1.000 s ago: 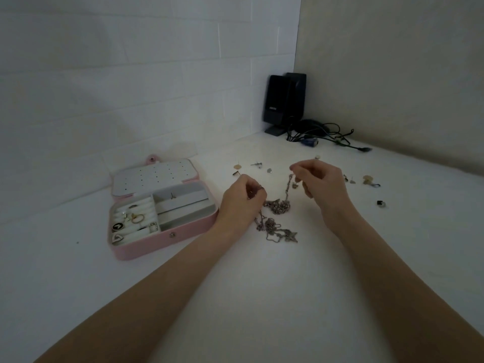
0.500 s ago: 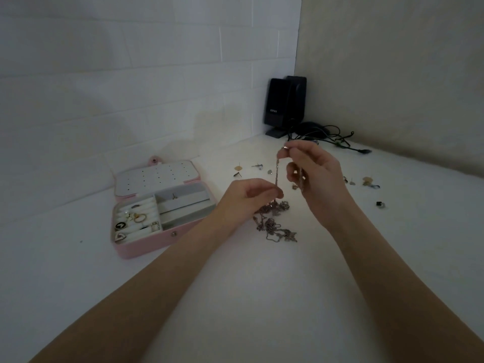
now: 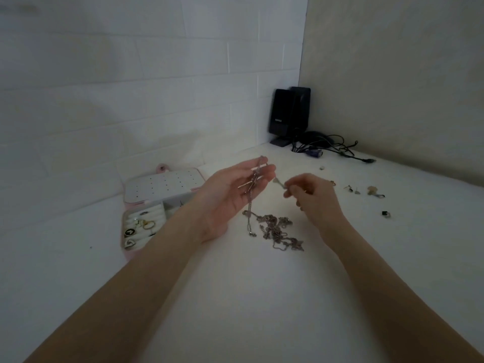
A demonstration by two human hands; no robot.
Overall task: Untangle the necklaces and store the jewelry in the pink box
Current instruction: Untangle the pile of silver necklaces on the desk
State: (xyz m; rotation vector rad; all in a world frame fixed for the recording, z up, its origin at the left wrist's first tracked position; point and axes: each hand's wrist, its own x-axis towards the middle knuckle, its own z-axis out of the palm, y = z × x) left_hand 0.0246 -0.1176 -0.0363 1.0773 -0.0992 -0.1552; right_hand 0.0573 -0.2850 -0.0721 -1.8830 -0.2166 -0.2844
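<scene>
White brick wall and a beige wall meet behind a white tabletop (image 3: 235,297), where the open pink box (image 3: 146,221) sits with rings in its left slots. Right of the box, the left hand (image 3: 230,195) lies palm up, its grip wide, with a silver chain (image 3: 252,184) draped across the fingers and trailing down to the tangled necklaces (image 3: 277,230) on the tabletop. Further right, the right hand (image 3: 311,197) pinches a small pale piece (image 3: 278,182), with loose earrings (image 3: 366,191) beyond it.
</scene>
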